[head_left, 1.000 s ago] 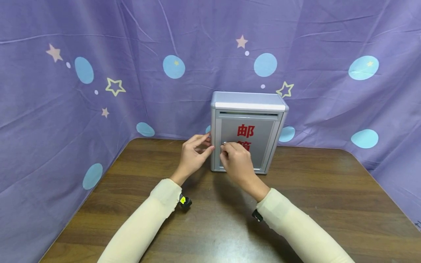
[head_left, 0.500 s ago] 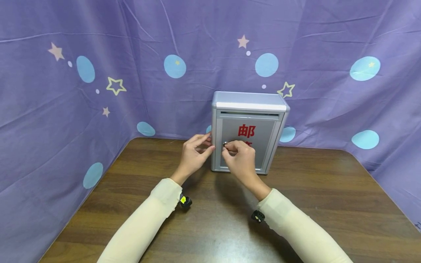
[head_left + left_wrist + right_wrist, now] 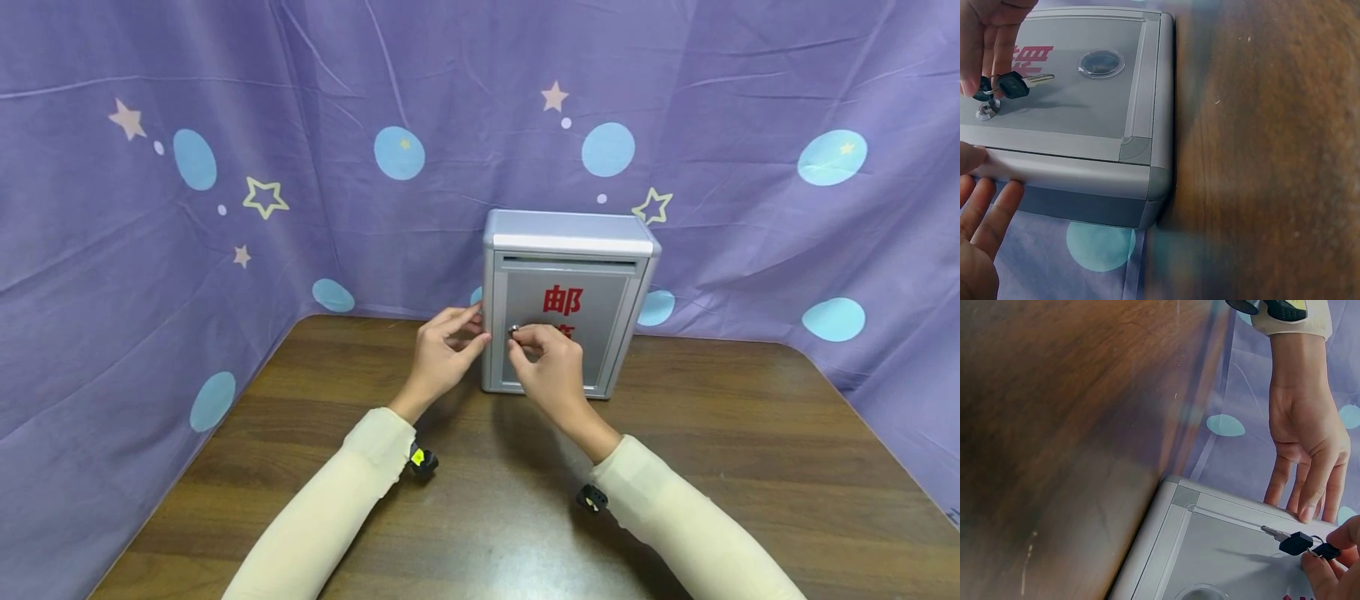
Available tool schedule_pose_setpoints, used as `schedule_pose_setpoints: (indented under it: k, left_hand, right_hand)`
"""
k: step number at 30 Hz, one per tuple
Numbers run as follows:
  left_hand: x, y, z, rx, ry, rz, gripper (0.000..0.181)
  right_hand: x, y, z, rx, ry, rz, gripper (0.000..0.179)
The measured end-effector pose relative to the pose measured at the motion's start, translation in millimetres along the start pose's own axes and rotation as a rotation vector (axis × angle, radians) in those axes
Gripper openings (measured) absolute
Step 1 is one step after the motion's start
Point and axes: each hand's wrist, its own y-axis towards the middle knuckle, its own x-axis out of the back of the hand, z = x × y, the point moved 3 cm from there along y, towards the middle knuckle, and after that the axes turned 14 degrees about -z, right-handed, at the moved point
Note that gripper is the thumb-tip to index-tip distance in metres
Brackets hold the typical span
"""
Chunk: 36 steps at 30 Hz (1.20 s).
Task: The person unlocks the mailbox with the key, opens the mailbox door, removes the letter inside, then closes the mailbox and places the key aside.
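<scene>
A grey metal mailbox (image 3: pixel 611 312) with red characters stands upright on the table. My right hand (image 3: pixel 551 362) pinches the black head of a key (image 3: pixel 1326 551) at the small round lock (image 3: pixel 987 110) on the door's left side. A second key (image 3: pixel 1013 85) hangs from the same ring, its metal blade sticking out. My left hand (image 3: pixel 441 358) rests against the box's left edge. Its thumb touches the front frame, while the fairly straight fingers lie along the side. The keys are mostly hidden by my right hand in the head view.
The brown wooden table (image 3: pixel 465 517) spreads around the box. A purple curtain (image 3: pixel 465 83) with stars and blue ovals hangs close behind and to the left. The box has a letter slot (image 3: pixel 570 261) near its top and a round window (image 3: pixel 1102 64) low on its door.
My right hand has turned at the wrist around the lock and lifted slightly, uncovering more of the thumb and the gap behind it. The left hand and the box have stayed in place.
</scene>
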Motion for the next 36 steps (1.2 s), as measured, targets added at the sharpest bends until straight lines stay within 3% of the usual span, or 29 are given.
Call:
schedule_pose_setpoints:
  k: [10,15,30,36]
  left_hand:
    - [0.6,-0.7,0.2,0.001,-0.008,0.003,0.045]
    - [0.4,-0.4,-1.0,-0.034,-0.004,0.005,0.045]
    - [-0.6,0.3,-2.1,-0.046,0.005,0.006,0.045]
    - [0.0,0.0,-3.2,-0.047,0.003,0.001,0.045]
  right_hand:
    - [4,-0.8,-2,0.089,0.035,0.037,0.011]
    - [8,-0.8,-1,0.156,0.037,0.072,0.011]
    - [28,-1.7,10,0.324,-0.013,0.172,0.013]
    - [37,-4.1,15,0.351,-0.017,0.207,0.012]
